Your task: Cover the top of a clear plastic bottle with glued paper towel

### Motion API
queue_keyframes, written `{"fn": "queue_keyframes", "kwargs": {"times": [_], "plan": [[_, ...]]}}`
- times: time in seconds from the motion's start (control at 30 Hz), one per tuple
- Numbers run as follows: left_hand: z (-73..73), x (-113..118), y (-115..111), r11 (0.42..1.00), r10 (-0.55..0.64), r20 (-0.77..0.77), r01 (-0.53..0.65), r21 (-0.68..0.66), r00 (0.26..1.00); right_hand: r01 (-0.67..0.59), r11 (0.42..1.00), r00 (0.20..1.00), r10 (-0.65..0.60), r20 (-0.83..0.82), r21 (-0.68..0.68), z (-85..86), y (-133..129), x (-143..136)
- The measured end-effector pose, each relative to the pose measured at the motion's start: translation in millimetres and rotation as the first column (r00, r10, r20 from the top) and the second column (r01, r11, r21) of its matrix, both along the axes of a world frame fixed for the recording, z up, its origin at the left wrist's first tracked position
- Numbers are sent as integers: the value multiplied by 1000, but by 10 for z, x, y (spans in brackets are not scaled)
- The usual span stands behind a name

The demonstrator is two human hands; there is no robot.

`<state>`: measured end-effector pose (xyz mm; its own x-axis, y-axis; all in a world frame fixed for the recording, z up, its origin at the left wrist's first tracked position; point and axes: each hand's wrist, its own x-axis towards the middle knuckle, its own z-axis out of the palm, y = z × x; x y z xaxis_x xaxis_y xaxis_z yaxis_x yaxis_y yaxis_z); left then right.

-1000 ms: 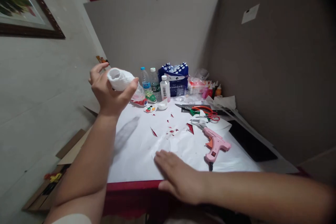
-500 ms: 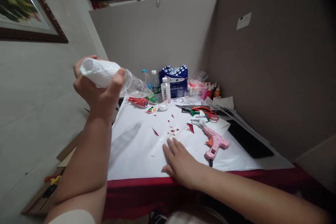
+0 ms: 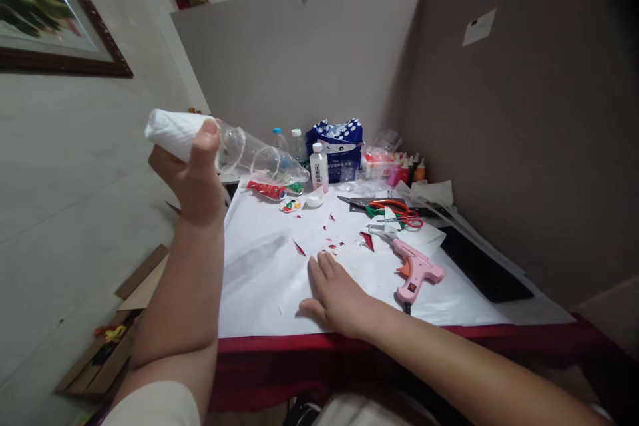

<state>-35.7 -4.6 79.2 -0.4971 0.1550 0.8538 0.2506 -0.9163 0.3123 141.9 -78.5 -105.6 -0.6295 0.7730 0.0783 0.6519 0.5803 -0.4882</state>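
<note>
Left fingers (image 3: 207,138) gripped the white roll (image 3: 172,132), raising it with the clear bottle (image 3: 272,163) jutting beyond them, while the right fingers (image 3: 329,269) lay open on the paper (image 3: 259,306) just short of red scraps (image 3: 367,241), any turn seemingly calling for a firm hold.

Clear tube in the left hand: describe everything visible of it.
The tube looks like thin clear plastic, ringed by whitish bands and narrowing at its far end. White, crinkled wrap, like paper or cloth, covers the other end. The left hand grips it around the wrap. It is held raised, tilted slightly, narrow end lower and pointing right. Its contents, if any, cannot be told.
</note>
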Motion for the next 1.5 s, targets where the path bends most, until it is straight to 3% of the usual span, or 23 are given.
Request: {"fn": "queue_keyframes", "kwargs": {"times": [0.07, 0.17, 0.2, 0.27, 0.3, 0.33, 0.37, 0.43, 0.5, 0.53, 0.63, 0.67, 0.7, 0.73, 0.77, 0.83, 0.9, 0.97, 1.07, 1.17, 1.23, 1.33, 1.5], "plan": [[-10, -1, 18, 999, -40, 67, 41, -21, 997, -79, 997, 997, 79, 10, -3, -55, -39, -55], [-32, 13, 76, 997, -62, 120, 68, -46, 991, -366, 926, 921, 375, -105, 97, -197, -299, -189], [-42, 13, 100, 996, -64, 122, 71, -55, 990, -500, 855, 847, 516, -125, 139, -247, -384, -233], [-65, -6, 151, 994, -60, 132, 71, -83, 989, -735, 652, 640, 758, -125, 186, -316, -484, -288], [-76, -26, 176, 993, -54, 147, 69, -100, 988, -790, 580, 567, 814, -124, 200, -324, -492, -294], [-84, -53, 201, 991, -50, 167, 70, -118, 985, -797, 566, 551, 825, -130, 213, -312, -476, -286], [-89, -85, 224, 988, -52, 191, 78, -131, 980, -750, 622, 606, 783, -142, 225, -282, -445, -266], [-90, -150, 262, 982, -81, 248, 120, -145, 965, -546, 803, 792, 588, -167, 240, -191, -376, -212], [-82, -200, 283, 968, -154, 295, 204, -145, 943, -434, 882, 868, 464, -175, 183, -106, -351, -165], [-78, -216, 287, 957, -195, 311, 250, -149, 930, -461, 879, 858, 477, -191, 123, -78, -359, -147], [-75, -235, 279, 926, -269, 332, 337, -169, 904, -653, 757, 733, 620, -280, -30, -26, -400, -78], [-76, -239, 274, 918, -276, 345, 353, -182, 897, -624, 779, 745, 572, -343, -56, 7, -391, -33], [-78, -243, 271, 908, -281, 368, 370, -199, 886, -555, 829, 774, 482, -412, -73, 61, -358, 28], [-81, -248, 270, 893, -285, 403, 394, -219, 870, -402, 906, 801, 280, -528, -130, 138, -299, 105], [-85, -253, 271, 871, -295, 442, 428, -240, 847, -149, 967, 749, -26, -662, -206, 237, -218, 194], [-95, -251, 277, 827, -318, 504, 495, -267, 803, 32, 947, 511, -291, -809, -320, 476, -19, 380], [-111, -216, 282, 800, -336, 531, 533, -275, 778, 58, 943, 319, -328, -889, -327, 707, 158, 533], [-129, -141, 276, 787, -346, 544, 552, -275, 764, 28, 947, 293, -314, -903, -320, 867, 258, 618], [-156, 13, 240, 770, -350, 543, 565, -298, 763, -5, 936, 351, -327, -877, -351, 932, 298, 633], [-174, 142, 183, 761, -372, 529, 576, -297, 763, -5, 909, 232, -404, -885, -417, 872, 340, 601], [-186, 191, 152, 761, -398, 512, 585, -279, 761, -79, 875, 144, -465, -874, -478, 824, 395, 586], [-213, 223, 131, 762, -419, 483, 587, -274, 769, -203, 816, 130, -525, -841, -541, 783, 476, 587], [-279, 222, 164, 717, -461, 471, 628, -301, 752, -61, 859, 112, -501, -858, -509, 766, 556, 704]]}}
